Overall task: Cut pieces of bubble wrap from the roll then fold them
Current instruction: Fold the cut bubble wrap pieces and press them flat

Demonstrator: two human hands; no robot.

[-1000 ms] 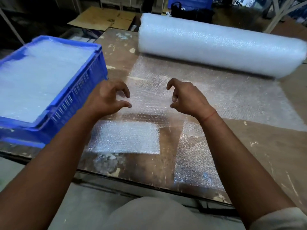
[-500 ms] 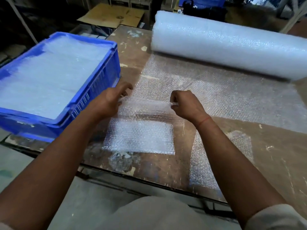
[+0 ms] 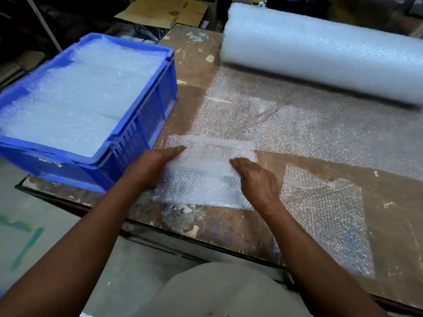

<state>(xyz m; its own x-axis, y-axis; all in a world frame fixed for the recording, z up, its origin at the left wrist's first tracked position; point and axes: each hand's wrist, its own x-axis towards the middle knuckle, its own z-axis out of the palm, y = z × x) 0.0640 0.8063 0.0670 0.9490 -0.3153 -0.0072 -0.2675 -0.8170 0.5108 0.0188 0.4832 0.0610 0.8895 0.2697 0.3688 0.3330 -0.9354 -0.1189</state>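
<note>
A folded piece of bubble wrap lies near the table's front edge. My left hand presses flat on its left side and my right hand presses flat on its right side, fingers stretched out. The big bubble wrap roll lies across the back of the table, with its unrolled sheet spread toward me. Another cut piece lies flat to the right of my right arm.
A blue crate full of folded bubble wrap stands on the table's left end, close to my left hand. The worn wooden table has its front edge just below my wrists. Flattened cardboard lies behind the table.
Both hands held the piece's far edge pinched up, brought it toward me over the near half, then let go and flattened onto the folded piece. The camera shifted left.
</note>
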